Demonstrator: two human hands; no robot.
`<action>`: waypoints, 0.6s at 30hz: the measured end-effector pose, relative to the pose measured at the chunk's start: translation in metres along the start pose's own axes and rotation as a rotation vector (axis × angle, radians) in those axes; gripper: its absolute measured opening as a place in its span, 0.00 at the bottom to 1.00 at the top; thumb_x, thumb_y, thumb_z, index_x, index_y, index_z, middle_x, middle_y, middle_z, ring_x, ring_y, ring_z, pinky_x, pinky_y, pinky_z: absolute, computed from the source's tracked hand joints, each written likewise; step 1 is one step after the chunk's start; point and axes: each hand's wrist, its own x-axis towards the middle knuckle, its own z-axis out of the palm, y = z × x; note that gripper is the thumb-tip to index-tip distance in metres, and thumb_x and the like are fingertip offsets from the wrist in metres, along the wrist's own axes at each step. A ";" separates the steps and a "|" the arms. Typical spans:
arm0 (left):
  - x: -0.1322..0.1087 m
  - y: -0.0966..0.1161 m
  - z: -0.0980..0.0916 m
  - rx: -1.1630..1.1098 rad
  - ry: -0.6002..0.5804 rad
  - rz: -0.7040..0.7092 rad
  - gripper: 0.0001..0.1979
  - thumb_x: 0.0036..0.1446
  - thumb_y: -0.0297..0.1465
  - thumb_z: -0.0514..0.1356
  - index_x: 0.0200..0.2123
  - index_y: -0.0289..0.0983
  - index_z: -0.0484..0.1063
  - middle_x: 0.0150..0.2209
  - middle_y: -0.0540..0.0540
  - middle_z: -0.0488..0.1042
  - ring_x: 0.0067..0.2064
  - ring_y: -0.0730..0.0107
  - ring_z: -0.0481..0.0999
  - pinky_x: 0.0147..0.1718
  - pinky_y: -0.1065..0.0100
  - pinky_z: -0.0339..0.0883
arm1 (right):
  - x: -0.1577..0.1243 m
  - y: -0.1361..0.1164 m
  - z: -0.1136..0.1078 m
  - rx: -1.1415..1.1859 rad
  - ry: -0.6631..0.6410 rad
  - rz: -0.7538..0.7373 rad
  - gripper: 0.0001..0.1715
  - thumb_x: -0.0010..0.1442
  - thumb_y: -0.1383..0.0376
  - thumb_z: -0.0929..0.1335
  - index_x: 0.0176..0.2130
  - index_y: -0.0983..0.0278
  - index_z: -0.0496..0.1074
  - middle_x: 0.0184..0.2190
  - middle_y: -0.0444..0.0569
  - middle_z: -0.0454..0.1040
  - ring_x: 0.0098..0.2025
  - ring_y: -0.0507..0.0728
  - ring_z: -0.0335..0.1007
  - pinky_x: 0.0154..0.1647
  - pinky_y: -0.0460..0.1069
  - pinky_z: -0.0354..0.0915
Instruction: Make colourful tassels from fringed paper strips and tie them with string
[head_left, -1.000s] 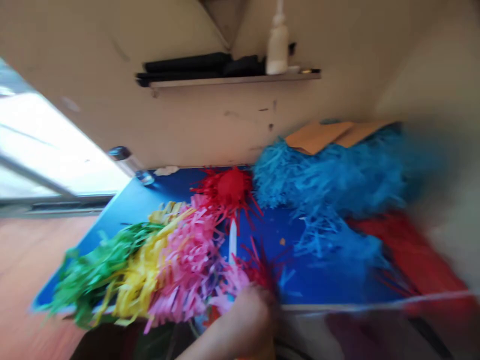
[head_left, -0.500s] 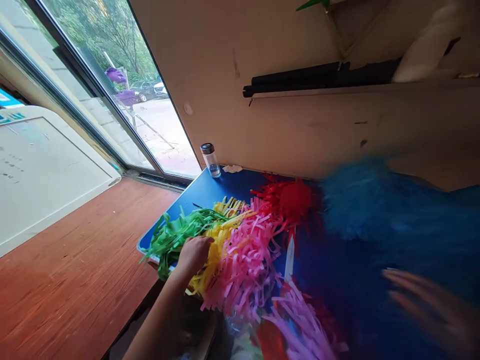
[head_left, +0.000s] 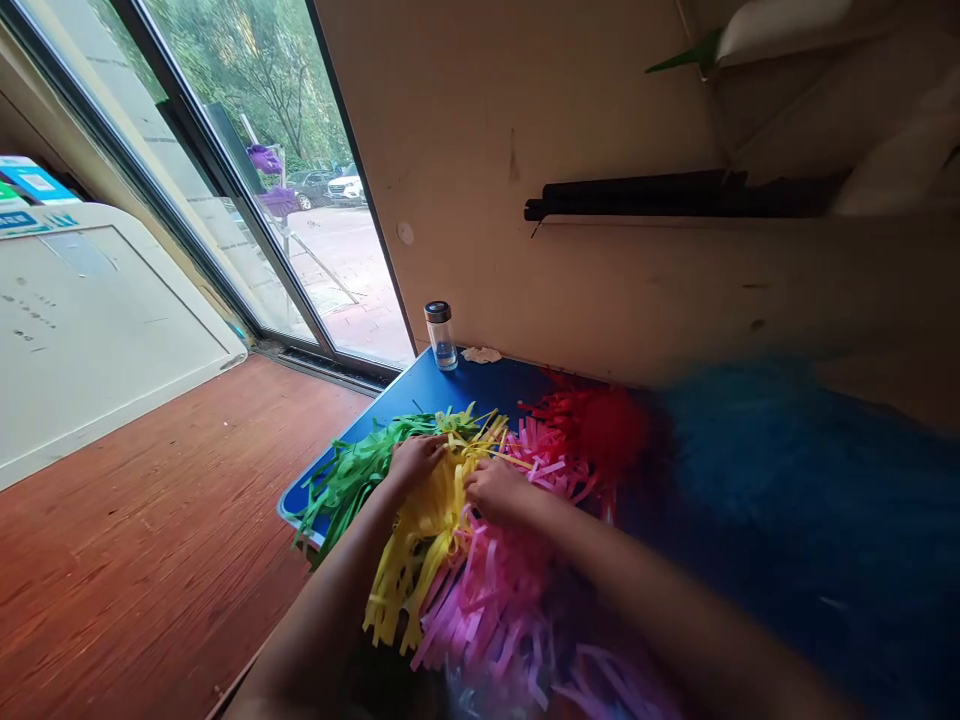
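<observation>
My left hand [head_left: 417, 462] is closed on the upper part of a bunch of yellow fringed streamers [head_left: 431, 510], beside the green fringe. My right hand [head_left: 496, 488] pinches the same yellow strips from the other side, with its fingertips partly hidden. To the left lie green fringed streamers [head_left: 352, 485]. Pink streamers [head_left: 510, 570] spread under and beyond my right forearm and hang towards the front edge. A red fringed pompom-like bunch [head_left: 611, 430] lies farther right.
A blue table [head_left: 480, 385] carries the streamers and a clear bottle with a dark lid [head_left: 441, 338] by the wall. A large blurred blue mass [head_left: 750, 450] is at the right. Left are a whiteboard [head_left: 105, 320], a wooden floor [head_left: 187, 500] and a glass door [head_left: 247, 180].
My right hand has come from the far right over to the yellow streamers. My left hand has shifted up and right, and the yellow fringe is spread more apart. The view has turned a little.
</observation>
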 end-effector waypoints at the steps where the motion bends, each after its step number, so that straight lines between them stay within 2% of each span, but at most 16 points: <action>1: 0.005 0.000 -0.005 -0.003 0.014 -0.035 0.18 0.64 0.42 0.53 0.50 0.39 0.74 0.49 0.43 0.77 0.50 0.60 0.74 0.50 0.53 0.64 | 0.009 0.005 0.005 -0.022 -0.033 -0.003 0.07 0.55 0.70 0.69 0.34 0.65 0.78 0.37 0.55 0.79 0.45 0.62 0.71 0.46 0.54 0.65; 4: 0.000 0.002 -0.015 0.024 0.111 -0.139 0.18 0.65 0.41 0.50 0.45 0.40 0.77 0.47 0.41 0.78 0.51 0.52 0.73 0.49 0.52 0.61 | 0.022 0.013 0.015 -0.074 -0.094 -0.001 0.06 0.54 0.71 0.69 0.33 0.67 0.78 0.35 0.57 0.79 0.42 0.63 0.72 0.43 0.54 0.64; 6: -0.020 0.006 -0.014 0.058 0.189 -0.159 0.18 0.65 0.37 0.49 0.46 0.40 0.76 0.53 0.39 0.75 0.57 0.46 0.67 0.53 0.49 0.56 | 0.022 0.013 0.020 -0.083 -0.111 0.003 0.07 0.55 0.71 0.69 0.33 0.67 0.78 0.35 0.57 0.79 0.42 0.63 0.73 0.43 0.54 0.64; 8: -0.047 0.013 -0.004 0.078 0.210 -0.118 0.18 0.64 0.31 0.47 0.48 0.38 0.74 0.54 0.37 0.73 0.57 0.49 0.67 0.54 0.50 0.54 | 0.023 0.009 0.025 -0.065 -0.121 0.006 0.07 0.56 0.68 0.69 0.35 0.65 0.78 0.37 0.54 0.79 0.42 0.62 0.73 0.45 0.54 0.64; 10: -0.072 0.019 0.009 0.075 0.144 -0.029 0.15 0.61 0.27 0.50 0.43 0.38 0.76 0.45 0.39 0.77 0.49 0.55 0.72 0.50 0.56 0.57 | 0.027 0.008 0.030 -0.027 -0.130 0.031 0.07 0.56 0.64 0.70 0.37 0.61 0.78 0.38 0.51 0.79 0.40 0.61 0.74 0.44 0.54 0.65; 13: -0.099 0.020 0.021 0.064 0.050 0.058 0.13 0.59 0.26 0.53 0.41 0.39 0.76 0.39 0.42 0.78 0.43 0.58 0.74 0.45 0.57 0.60 | 0.041 0.019 0.032 0.039 -0.091 0.177 0.20 0.51 0.63 0.72 0.46 0.60 0.76 0.45 0.52 0.78 0.40 0.61 0.76 0.41 0.52 0.68; 16: -0.118 0.009 0.013 0.039 -0.032 0.176 0.08 0.59 0.34 0.57 0.36 0.46 0.78 0.36 0.47 0.77 0.42 0.59 0.73 0.48 0.54 0.57 | 0.049 0.046 0.025 0.116 0.016 0.391 0.30 0.54 0.70 0.68 0.57 0.62 0.69 0.49 0.54 0.76 0.43 0.60 0.76 0.40 0.50 0.69; 18: -0.129 -0.002 0.001 0.026 -0.045 0.245 0.09 0.59 0.38 0.59 0.29 0.47 0.79 0.35 0.49 0.77 0.43 0.59 0.72 0.51 0.52 0.55 | 0.048 0.064 0.018 0.174 0.097 0.489 0.31 0.56 0.73 0.64 0.59 0.64 0.67 0.48 0.55 0.77 0.45 0.59 0.76 0.42 0.49 0.70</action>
